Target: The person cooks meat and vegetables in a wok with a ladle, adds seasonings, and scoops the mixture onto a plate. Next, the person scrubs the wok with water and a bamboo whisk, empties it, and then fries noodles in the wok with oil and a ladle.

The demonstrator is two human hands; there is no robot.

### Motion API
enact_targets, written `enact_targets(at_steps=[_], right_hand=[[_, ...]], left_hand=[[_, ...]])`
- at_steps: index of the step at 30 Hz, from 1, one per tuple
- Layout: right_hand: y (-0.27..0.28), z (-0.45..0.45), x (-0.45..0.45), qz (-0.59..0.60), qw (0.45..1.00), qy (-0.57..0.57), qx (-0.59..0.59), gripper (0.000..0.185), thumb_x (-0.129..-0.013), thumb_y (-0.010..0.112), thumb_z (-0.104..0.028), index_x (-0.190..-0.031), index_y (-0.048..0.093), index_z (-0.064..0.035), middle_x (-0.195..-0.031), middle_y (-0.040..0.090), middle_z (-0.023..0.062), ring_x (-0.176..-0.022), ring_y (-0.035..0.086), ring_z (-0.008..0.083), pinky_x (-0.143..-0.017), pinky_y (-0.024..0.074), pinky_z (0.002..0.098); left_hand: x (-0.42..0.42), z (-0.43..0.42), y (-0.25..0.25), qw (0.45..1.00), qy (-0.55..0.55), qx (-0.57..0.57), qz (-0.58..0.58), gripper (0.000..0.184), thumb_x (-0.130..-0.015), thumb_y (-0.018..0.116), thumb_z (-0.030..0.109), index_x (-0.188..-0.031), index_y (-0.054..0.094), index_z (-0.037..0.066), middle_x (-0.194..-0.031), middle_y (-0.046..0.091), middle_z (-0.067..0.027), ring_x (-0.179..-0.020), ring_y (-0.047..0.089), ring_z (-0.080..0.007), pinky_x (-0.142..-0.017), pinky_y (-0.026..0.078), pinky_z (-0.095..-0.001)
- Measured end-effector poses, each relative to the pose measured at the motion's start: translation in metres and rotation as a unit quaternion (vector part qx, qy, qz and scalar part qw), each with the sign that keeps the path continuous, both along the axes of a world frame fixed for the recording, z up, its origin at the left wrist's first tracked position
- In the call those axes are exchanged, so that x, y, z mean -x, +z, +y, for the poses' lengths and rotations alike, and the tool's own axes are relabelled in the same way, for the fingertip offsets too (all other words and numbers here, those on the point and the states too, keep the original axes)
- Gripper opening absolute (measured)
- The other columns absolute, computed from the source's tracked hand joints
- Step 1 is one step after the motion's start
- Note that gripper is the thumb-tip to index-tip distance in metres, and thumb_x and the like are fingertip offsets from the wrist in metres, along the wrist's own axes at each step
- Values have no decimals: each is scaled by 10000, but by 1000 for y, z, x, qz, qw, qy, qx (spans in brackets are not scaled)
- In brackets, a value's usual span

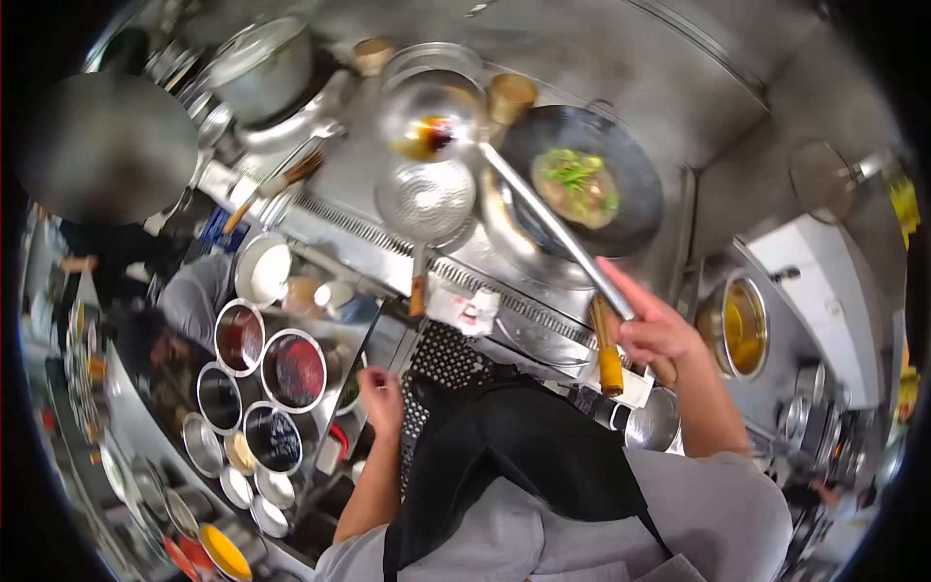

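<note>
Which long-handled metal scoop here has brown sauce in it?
The silvery ladle in the right hand; the perforated steel strainer with a wooden handle, beside it, shows no sauce.

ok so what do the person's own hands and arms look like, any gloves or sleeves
Both the left hand and the right hand are bare, with no gloves, rings or watch that I can make out. The forearms are uncovered too, coming out of the light grey sleeves of a plain-looking top.

Makes one hand-held ladle (558,229), one food-bearing wok (635,184), one lidded pot (264,85), two adjoining red-filled containers (294,371) and two dark-filled containers (272,436).
</note>
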State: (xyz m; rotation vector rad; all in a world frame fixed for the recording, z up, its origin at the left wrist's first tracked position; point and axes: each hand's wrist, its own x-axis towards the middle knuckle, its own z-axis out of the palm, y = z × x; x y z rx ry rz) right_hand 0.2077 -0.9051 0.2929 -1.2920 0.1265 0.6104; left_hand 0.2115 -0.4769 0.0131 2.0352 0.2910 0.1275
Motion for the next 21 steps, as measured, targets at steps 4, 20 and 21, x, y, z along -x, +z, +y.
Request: enact_targets(at_steps=[4, 20, 21], right_hand=[[-5, -52, 12, -12, 955, -100, 280, 843, -875, 510, 27, -1601, 187, -255, -687, 483, -6, -477, 448, 87, -433, 388, 262], [-176, -61, 3, 5, 941, -273, 198, 851, -857, 503, 8, -1595, 177, -264, -846, 672, 152, -569, 605, 237, -543, 514, 399], [-185, -64, 22, -140, 862, -259, 412, 860, -866, 533, -17, -1592, 163, -289, -862, 679, 176, -617, 636, 294, -594, 526, 432]], left_hand=[[-66, 28, -14, 973, 154, 148, -90, 659, -864, 735, 124, -1377, 346, -20, -1183, 488, -136, -1014, 505, -232, -943, 423, -373], [-176, 19, -3, 989, 48, -24, -139, 934, -704, 867, 192, -1439, 334, -25, -1381, 463, -240, -1266, 480, -359, -1100, 369, -434], [-180, 23, 11, 989, 17, -11, -146, 930, -704, 863, 191, -1438, 336, -28, -1376, 467, -243, -1262, 484, -358, -1096, 369, -432]])
